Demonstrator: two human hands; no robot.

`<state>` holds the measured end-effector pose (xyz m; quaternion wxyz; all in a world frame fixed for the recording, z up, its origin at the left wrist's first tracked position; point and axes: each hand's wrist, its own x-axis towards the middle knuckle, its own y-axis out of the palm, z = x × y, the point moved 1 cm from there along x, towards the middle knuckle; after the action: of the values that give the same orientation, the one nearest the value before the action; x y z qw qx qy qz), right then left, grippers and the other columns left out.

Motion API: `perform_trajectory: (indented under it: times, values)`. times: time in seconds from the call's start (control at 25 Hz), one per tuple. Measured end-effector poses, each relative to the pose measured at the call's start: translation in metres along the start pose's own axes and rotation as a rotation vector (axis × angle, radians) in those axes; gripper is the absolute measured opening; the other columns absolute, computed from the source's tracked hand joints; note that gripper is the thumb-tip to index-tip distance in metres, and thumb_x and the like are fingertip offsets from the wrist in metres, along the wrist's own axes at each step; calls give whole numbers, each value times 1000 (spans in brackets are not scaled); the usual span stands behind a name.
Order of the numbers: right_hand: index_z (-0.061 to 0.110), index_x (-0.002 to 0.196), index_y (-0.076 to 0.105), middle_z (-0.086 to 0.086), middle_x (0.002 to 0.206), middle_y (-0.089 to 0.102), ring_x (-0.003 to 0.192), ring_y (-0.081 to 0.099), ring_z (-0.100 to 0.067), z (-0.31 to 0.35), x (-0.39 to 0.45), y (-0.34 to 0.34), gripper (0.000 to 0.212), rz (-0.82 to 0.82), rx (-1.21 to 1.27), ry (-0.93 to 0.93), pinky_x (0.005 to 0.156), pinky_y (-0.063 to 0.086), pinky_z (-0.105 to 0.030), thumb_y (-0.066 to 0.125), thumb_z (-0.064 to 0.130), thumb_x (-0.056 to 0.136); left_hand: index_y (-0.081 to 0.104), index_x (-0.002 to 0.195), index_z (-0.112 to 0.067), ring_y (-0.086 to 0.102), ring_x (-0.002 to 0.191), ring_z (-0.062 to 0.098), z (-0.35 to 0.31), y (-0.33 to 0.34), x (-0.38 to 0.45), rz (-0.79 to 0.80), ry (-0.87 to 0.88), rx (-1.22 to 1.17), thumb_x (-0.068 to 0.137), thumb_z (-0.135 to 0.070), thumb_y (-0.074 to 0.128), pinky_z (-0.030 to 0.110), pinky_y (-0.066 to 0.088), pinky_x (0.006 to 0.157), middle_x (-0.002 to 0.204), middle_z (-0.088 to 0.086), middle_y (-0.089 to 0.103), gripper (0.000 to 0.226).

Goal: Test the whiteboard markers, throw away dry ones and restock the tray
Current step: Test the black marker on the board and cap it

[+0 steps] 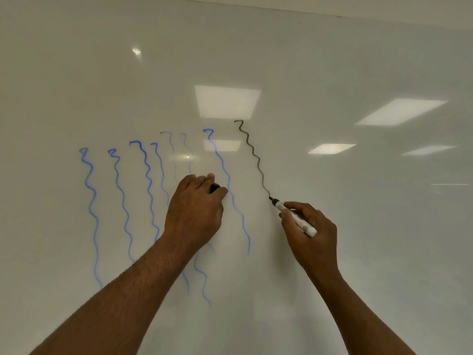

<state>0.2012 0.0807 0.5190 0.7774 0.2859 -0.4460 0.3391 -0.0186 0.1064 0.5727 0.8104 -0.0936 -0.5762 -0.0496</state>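
Note:
A white-bodied black marker (pixel 294 217) is gripped in my right hand (pixel 311 234), its tip touching the whiteboard (pixel 358 60) at the lower end of a dark wavy black line (pixel 253 155). My left hand (pixel 195 211) is closed around a black marker cap (pixel 214 187), held against the board. Several wavy blue lines (pixel 90 201) run down the board to the left; two of them near the middle are very faint (pixel 172 144).
The glossy board fills the whole view and reflects ceiling light panels (pixel 226 101). Its top edge runs along the upper right. No tray or bin is in view.

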Motion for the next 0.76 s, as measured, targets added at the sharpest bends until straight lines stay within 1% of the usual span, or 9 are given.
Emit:
perform_trajectory:
  times: [0.08, 0.24, 0.32, 0.44, 0.52, 0.6, 0.64, 0.68, 0.76]
  values:
    - [37, 88, 70, 11, 75, 69, 76, 64, -11, -8, -17, -7, 10, 1, 7, 87, 68, 55, -40, 68, 30, 83, 73, 102, -11, 64, 108, 34, -1, 0, -2, 8, -11, -16, 73, -8, 73, 46, 44, 99, 116, 21, 67, 29]
    - [34, 89, 70, 9, 80, 70, 79, 66, -9, -11, -47, -21, 7, -28, 15, 152, 71, 56, -38, 68, 29, 85, 70, 113, -12, 52, 125, 35, -10, -7, -15, 21, -62, -94, 84, -10, 61, 48, 41, 101, 122, 18, 65, 30]
    - [32, 92, 70, 7, 84, 72, 82, 67, -10, -12, -67, -31, 8, -68, 77, 161, 71, 55, -33, 68, 26, 87, 69, 115, -13, 52, 126, 33, -20, -15, -30, -3, -90, -162, 87, -14, 55, 46, 41, 100, 120, 14, 67, 31]
    - [32, 95, 70, 5, 88, 72, 85, 68, -9, -16, -109, -40, 15, -17, 125, 200, 69, 53, -20, 64, 36, 82, 68, 117, -17, 55, 121, 24, -41, -30, -68, -34, -208, -371, 90, -18, 53, 40, 42, 101, 114, 4, 69, 31]
    - [33, 97, 70, 3, 91, 73, 86, 69, -10, -20, -140, -44, 19, 49, 163, 257, 70, 53, -19, 64, 39, 80, 68, 116, -20, 57, 111, 14, -57, -43, -100, -27, -368, -593, 93, -21, 51, 31, 45, 97, 106, -8, 68, 29]
    - [32, 99, 70, 3, 95, 73, 90, 69, -12, -23, -171, -46, 19, 118, 203, 310, 72, 54, -21, 68, 40, 82, 68, 115, -29, 58, 104, 0, -73, -56, -132, 53, -600, -810, 97, -22, 50, 13, 42, 91, 102, -21, 66, 26]
    - [32, 99, 70, 3, 96, 73, 91, 70, -12, -22, -185, -47, 19, 151, 226, 332, 72, 54, -19, 69, 40, 83, 66, 114, -34, 58, 102, -5, -80, -61, -147, 114, -720, -894, 99, -22, 49, 5, 39, 87, 101, -21, 67, 25]
    - [31, 99, 71, 3, 97, 73, 91, 70, -13, -21, -197, -48, 19, 178, 244, 345, 71, 53, -17, 69, 39, 82, 65, 113, -38, 58, 98, -9, -86, -64, -161, 178, -834, -962, 100, -22, 48, 1, 38, 82, 99, -19, 69, 26]
    - [26, 101, 71, 4, 96, 73, 90, 70, -12, -18, -218, -50, 26, 232, 246, 346, 69, 51, -14, 66, 41, 80, 62, 115, -41, 59, 87, -11, -96, -66, -191, 288, -1028, -1063, 101, -20, 46, 1, 39, 75, 97, -15, 72, 30]
